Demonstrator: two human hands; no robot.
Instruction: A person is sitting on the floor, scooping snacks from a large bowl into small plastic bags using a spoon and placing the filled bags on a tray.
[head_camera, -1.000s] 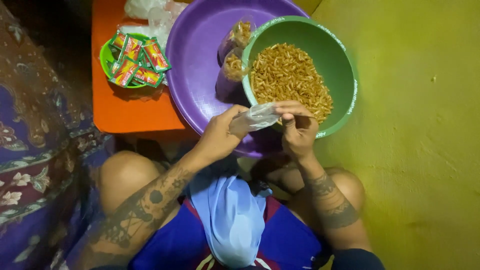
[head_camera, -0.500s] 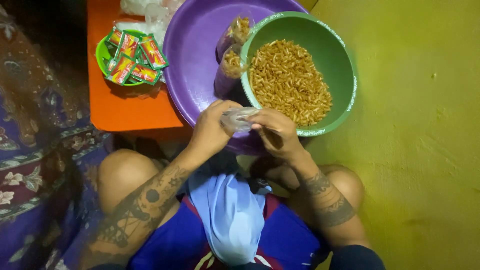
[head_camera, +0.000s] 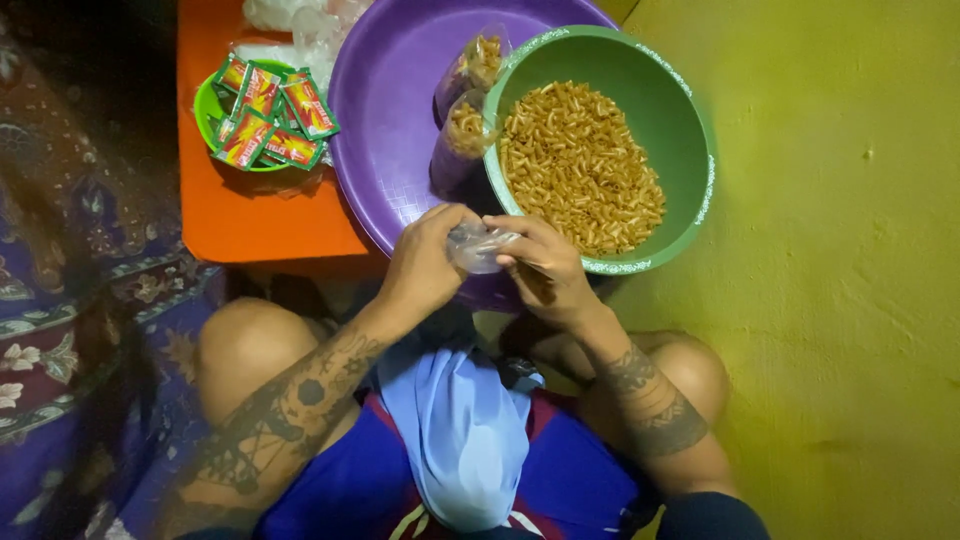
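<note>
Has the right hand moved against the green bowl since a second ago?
Yes. The right hand has shifted left along the green bowl's near rim, closer to the left hand, both pinching the clear plastic bag.

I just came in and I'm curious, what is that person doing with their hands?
A seated person holds a small clear plastic bag between the left hand and right hand, beside a green plastic bowl of golden fried snack sticks. Two filled clear bags lie in the big purple basin.
</note>
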